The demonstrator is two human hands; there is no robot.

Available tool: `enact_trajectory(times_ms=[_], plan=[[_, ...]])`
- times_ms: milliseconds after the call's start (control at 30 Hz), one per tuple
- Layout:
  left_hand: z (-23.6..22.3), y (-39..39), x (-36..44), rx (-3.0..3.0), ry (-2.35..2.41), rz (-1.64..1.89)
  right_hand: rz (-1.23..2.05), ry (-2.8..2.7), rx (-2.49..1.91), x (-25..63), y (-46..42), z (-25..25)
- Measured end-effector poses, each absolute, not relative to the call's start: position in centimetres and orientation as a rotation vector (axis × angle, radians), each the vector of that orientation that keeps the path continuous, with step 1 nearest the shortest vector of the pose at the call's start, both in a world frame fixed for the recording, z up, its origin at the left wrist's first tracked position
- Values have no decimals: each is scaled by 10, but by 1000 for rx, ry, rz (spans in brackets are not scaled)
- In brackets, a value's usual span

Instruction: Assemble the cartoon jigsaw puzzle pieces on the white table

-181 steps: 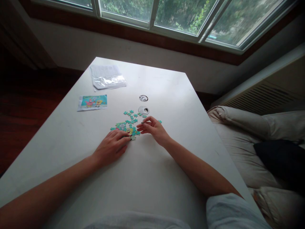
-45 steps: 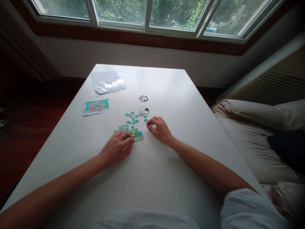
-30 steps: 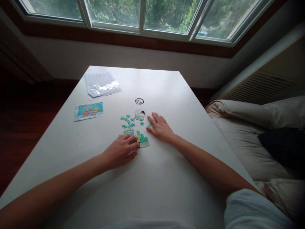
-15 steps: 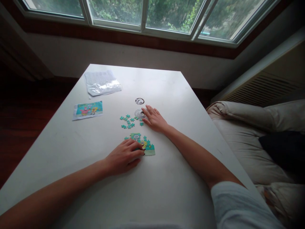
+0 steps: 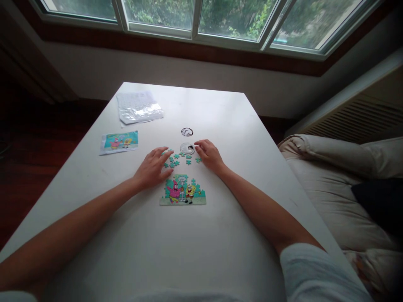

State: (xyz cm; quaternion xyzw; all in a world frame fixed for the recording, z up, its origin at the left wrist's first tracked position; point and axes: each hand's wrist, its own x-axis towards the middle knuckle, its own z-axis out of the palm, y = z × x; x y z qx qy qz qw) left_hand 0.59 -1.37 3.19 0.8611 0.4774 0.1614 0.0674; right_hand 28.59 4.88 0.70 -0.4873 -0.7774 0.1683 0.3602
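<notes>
A partly joined jigsaw puzzle (image 5: 182, 193) lies flat on the white table, showing a pink starfish, a grey-green figure and a yellow sponge figure, with a stepped upper edge. Several loose green puzzle pieces (image 5: 176, 157) are scattered just beyond it. My left hand (image 5: 154, 166) rests at the left of these pieces, fingers apart, its fingertips over some of them. On the other side, my right hand (image 5: 209, 155) is open by the right end of the pieces, near a single loose piece (image 5: 198, 160). Neither hand shows anything held.
A small picture sheet (image 5: 119, 143) with the same figures lies at the left of the white table (image 5: 195, 247). Behind it is a clear plastic bag with papers (image 5: 140, 108). Two round table inserts (image 5: 187, 148) sit beyond the pieces. A sofa (image 5: 327, 180) stands at the right.
The joined puzzle has shifted nearer to me, and more pieces of its lower right show than six seconds ago. My left hand has lifted off it to the loose pieces; my right hand has moved beside them.
</notes>
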Motion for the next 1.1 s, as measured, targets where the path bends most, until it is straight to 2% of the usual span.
enact_trajectory(times_ms=[267,567,1100], plan=[[14,27,7,2643,1404,218,402,-2161,-1117,284,45,5],[22,27,6,2604,1261,585,430,-2154,-1152,280,42,8],[27,11,24,2610,1243,660,458,-2131,-1155,281,38,6]])
